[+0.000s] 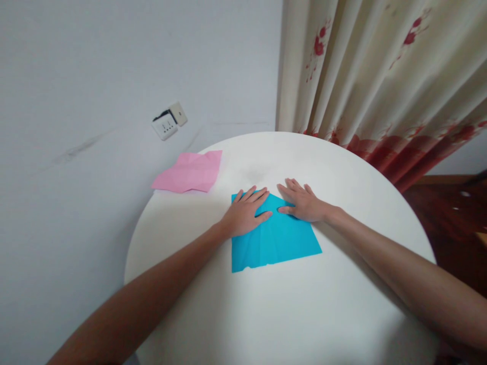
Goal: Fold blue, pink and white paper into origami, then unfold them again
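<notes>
A creased sheet of blue paper (277, 241) lies flat on the round white table (304, 314), its near edge slightly ragged at the left. My left hand (245, 213) rests palm down on the sheet's upper left part, fingers spread. On the upper right edge lies my right hand (302, 201), also open, with the thumb on the paper and the fingertips reaching past its far edge onto the tabletop. Parts of the sheet's left, top and right edges are hidden beneath the hands.
Crumpled pink paper (192, 172) lies at the table's far left edge, partly overhanging it. Behind stands a pale wall with a socket (165, 126). A cream curtain with red flowers (361, 76) hangs at the back right, above a dark floor (449, 213).
</notes>
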`<state>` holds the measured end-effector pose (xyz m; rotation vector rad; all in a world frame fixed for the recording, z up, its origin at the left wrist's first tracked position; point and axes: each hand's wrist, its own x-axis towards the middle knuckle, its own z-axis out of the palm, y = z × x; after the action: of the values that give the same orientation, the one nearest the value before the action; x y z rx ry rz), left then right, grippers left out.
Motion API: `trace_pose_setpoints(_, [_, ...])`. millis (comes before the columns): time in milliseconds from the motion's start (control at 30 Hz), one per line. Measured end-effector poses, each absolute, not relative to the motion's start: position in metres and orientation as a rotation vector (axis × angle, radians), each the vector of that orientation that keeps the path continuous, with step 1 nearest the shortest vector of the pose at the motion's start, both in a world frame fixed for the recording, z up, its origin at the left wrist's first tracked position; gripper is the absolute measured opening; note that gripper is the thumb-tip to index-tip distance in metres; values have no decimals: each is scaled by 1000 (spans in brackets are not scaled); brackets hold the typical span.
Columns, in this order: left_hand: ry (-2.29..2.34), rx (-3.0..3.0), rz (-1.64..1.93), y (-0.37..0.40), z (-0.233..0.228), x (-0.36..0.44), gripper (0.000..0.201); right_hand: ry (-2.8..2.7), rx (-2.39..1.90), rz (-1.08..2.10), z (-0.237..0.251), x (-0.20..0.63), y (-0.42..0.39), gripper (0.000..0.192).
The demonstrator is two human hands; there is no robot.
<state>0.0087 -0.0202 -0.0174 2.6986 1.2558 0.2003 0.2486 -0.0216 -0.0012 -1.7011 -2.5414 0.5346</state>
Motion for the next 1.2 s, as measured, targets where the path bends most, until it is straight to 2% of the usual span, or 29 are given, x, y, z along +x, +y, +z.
trace_pose_setpoints(200, [1265, 2714, 165, -23, -15, 9, 64, -2516, -1876, 628, 11, 275, -10, 97])
trace_pose_setpoints(367, [1257, 2726, 180, -22, -16, 8, 59, -2526, -1859, 669, 11, 291, -4, 103])
trace_pose_setpoints(433, [1259, 2733, 183, -21, -16, 8, 58, -2500, -1834, 640, 7, 293, 0, 95])
trace_pose_setpoints(533, [1258, 2749, 177, -22, -16, 8, 57, -2288, -1858, 483, -2, 286, 4, 63])
trace_pose_setpoints(600, [1261, 2761, 173, -23, -15, 8, 57, -2175, -1804, 372, -8, 274, 3, 50])
trace_pose_setpoints(767, [1272, 2788, 145, -24, -16, 9, 58, -2348, -1517, 243, -15, 238, -15, 54])
trace_pose_setpoints(967, [1264, 2833, 141, -26, -18, 8, 60, -2401, -1735, 174, -17, 227, -20, 66])
trace_pose_setpoints(1200, [1256, 2841, 131, -27, -17, 10, 63, -2367, -1838, 137, -19, 230, -17, 62])
